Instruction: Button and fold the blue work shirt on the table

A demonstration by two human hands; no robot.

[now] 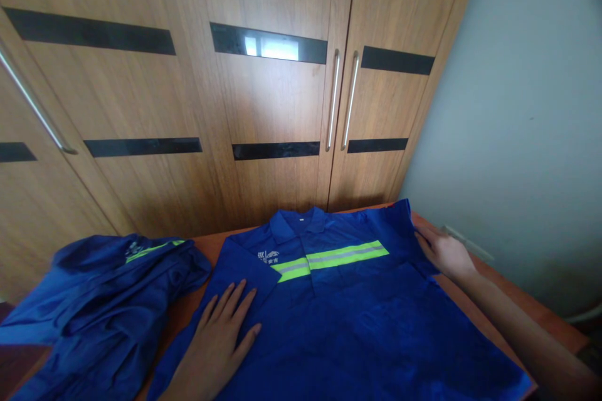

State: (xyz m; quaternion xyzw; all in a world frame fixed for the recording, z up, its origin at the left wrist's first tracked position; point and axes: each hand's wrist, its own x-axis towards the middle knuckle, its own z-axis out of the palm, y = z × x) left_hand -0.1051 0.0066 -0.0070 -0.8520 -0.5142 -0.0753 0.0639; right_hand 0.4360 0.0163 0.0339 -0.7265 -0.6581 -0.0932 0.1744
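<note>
A blue work jacket (348, 307) lies front up, its collar toward the wardrobe and a yellow-green and grey reflective stripe (348, 255) across the chest. White print sits on the chest, left of the stripe. On the left side the sleeve is laid inward over the front. My left hand (219, 338) rests flat on it, fingers spread. At the other side, my right hand (444, 252) has its fingers closed on the edge of the sleeve (399, 229); the fingertips are partly hidden by the cloth.
A second blue garment (113, 301) lies crumpled to the left on the same orange-brown surface (508, 294). Directly behind stands a wooden wardrobe (277, 106) with metal handles and dark strips. A pale wall (508, 106) rises on the right.
</note>
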